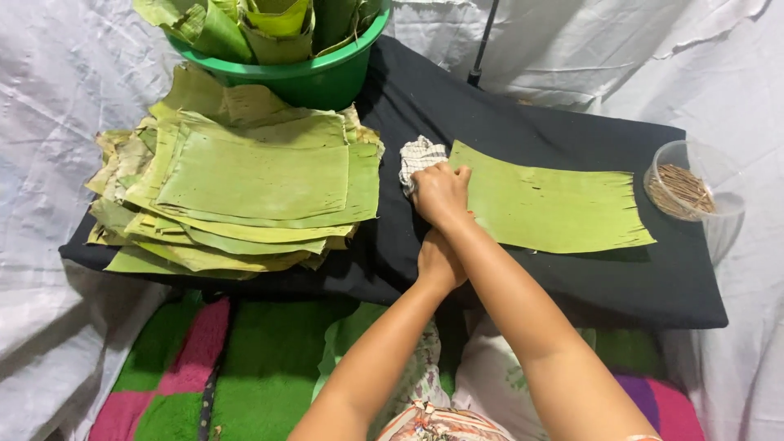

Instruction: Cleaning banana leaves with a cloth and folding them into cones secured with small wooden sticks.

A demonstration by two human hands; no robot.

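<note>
A: While the checked cloth (418,157) is gripped in the closed right hand (441,193), it is pressed against the near-left end of the single banana leaf piece (551,206), which lies flat toward the right side of the black board (572,278).

B: And the left hand (439,261)?

A: It is tucked under the right forearm at the board's front edge. Its fingers are hidden, so whether anything is held cannot be told.

B: How would this wiping be done well, judged from here?

A: The leaf would best be stroked along its length, with the grain, since the far-right edge is already frayed into small splits. Light, even pressure is called for, and the leaf could be steadied at the near end so it is not dragged across the board.

B: What is laid around it?

A: A thick stack of cut leaf sheets (245,196) is piled on the board's left side, overhanging its left edge a little. Behind that stack, at the back-left corner, a green tub (310,77) stuffed with folded leaves is seen. Off the right edge, a clear bowl (694,189) of thin brown sticks is set on the white sheet (49,122) spread beneath everything.

B: And in front?

A: A green and pink patterned mat (188,367) is spread below the board's front edge.
</note>
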